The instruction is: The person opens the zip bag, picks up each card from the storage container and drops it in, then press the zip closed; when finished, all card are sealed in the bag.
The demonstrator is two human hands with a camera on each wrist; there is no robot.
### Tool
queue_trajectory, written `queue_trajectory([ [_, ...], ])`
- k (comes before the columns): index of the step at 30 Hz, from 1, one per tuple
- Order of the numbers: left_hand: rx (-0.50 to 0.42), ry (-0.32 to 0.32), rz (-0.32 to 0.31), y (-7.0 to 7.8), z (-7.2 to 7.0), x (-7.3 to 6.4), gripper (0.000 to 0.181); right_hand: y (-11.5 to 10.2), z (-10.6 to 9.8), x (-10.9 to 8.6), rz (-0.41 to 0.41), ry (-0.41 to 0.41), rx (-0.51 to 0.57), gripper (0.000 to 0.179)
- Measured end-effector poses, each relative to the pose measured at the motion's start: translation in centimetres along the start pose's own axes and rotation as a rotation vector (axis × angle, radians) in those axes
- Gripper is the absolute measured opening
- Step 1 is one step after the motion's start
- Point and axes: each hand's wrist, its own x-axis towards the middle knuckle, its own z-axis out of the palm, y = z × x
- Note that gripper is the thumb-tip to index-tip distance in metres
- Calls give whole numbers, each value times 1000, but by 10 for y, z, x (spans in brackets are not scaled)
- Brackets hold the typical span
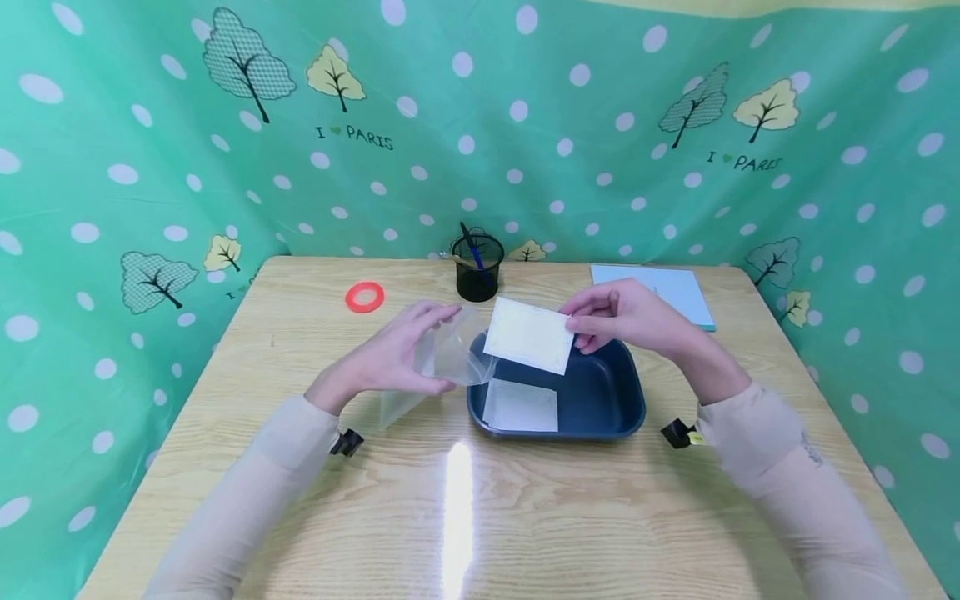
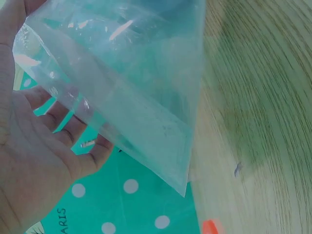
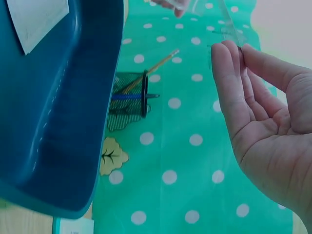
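My left hand holds a clear plastic bag by its mouth, thumb and fingers spread about it. In the left wrist view a whitish flat piece shows through the bag's film. Between thumb and fingertips, my right hand pinches a flat white packet by its right edge, tilted above a dark blue bin. The packet's left corner is close to the bag's mouth. Another white packet lies at the left inside the bin.
Behind the bin stands a black mesh pen cup with pens. A red ring lies at the back left, and a light blue booklet at the back right. A polka-dot green curtain hangs behind the wooden table.
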Motion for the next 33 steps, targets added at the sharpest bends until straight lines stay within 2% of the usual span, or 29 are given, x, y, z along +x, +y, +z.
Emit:
queue_trajectory([
  [13, 4, 3, -9, 1, 2, 1, 106, -15, 18, 16, 39, -71, -54, 31],
  [33, 7, 14, 48, -1, 7, 1, 104, -24, 29, 32, 153, -117, -45, 32],
])
